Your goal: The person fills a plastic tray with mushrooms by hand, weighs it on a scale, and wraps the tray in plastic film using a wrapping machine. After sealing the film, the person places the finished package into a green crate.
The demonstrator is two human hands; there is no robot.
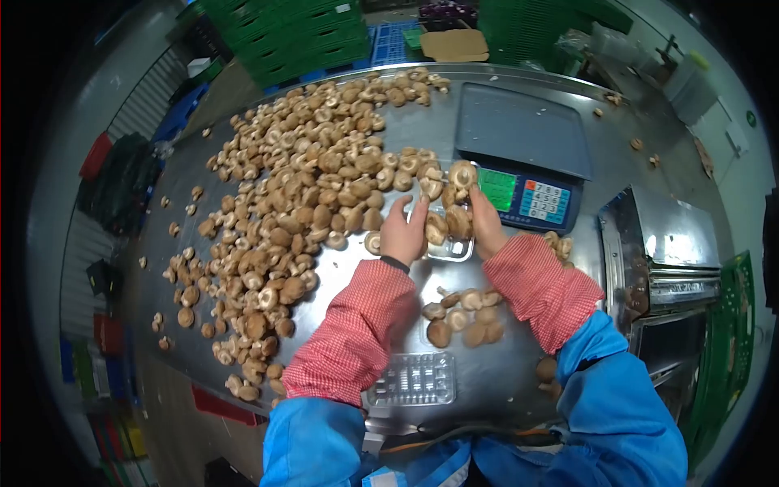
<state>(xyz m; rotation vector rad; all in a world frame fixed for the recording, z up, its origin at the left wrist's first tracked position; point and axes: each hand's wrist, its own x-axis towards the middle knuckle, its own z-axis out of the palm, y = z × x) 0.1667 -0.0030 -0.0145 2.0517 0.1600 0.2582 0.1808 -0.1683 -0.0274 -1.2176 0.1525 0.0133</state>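
Observation:
My left hand (404, 228) and my right hand (487, 221) are on either side of a clear plastic tray (449, 250) that has several brown mushrooms (458, 221) in and above it. The fingers of my left hand are closed against a mushroom (430, 188) at the tray's left. My right hand's fingertips press on a mushroom (462, 174) near the scale's display. Just below the tray lies a small group of mushrooms (474, 317) on the metal table. Another clear tray (411, 380) rests near the table's front edge.
A large mushroom pile (304, 191) spreads over the left of the metal table (365, 321). A digital scale (523, 134) stands behind my right hand. To the right is a metal machine (661, 235); green crates (284, 36) are stacked behind the table.

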